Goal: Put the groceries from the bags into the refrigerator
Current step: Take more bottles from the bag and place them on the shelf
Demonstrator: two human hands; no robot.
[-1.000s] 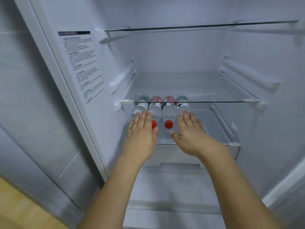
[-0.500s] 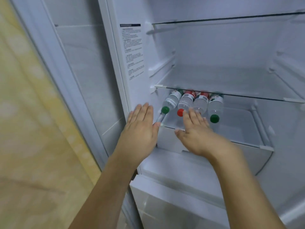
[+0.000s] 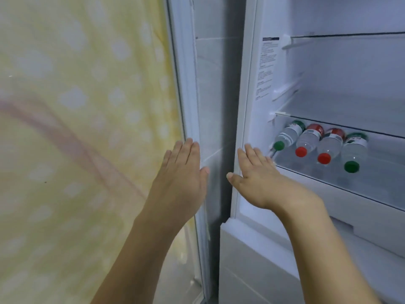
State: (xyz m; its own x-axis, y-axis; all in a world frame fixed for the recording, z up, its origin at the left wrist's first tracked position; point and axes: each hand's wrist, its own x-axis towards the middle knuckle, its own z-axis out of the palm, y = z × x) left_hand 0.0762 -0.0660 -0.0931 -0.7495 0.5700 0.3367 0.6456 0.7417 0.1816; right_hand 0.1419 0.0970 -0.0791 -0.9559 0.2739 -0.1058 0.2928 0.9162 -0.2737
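The open refrigerator [image 3: 247,106] fills the right of the head view. Several clear water bottles lie side by side in its drawer [image 3: 372,172] under a glass shelf [image 3: 341,126]: green-capped bottles [image 3: 287,137] at the two ends, red-capped bottles [image 3: 311,139] between them, caps toward me. My left hand [image 3: 182,172] is flat with straight fingers, empty, in front of the gap left of the fridge. My right hand [image 3: 256,174] is also flat and empty, in front of the fridge's left frame, just left of the bottles.
A yellow dotted curtain [image 3: 83,128] covers the left half of the view. The fridge door's inner edge [image 3: 186,84] stands between curtain and cabinet. A higher glass shelf [image 3: 350,36] and a lower white drawer front [image 3: 252,260] are visible.
Both hands have drawn back out of the drawer and away from the bottles, and the view has swung left, bringing the curtain into sight. The bottles stay in place.
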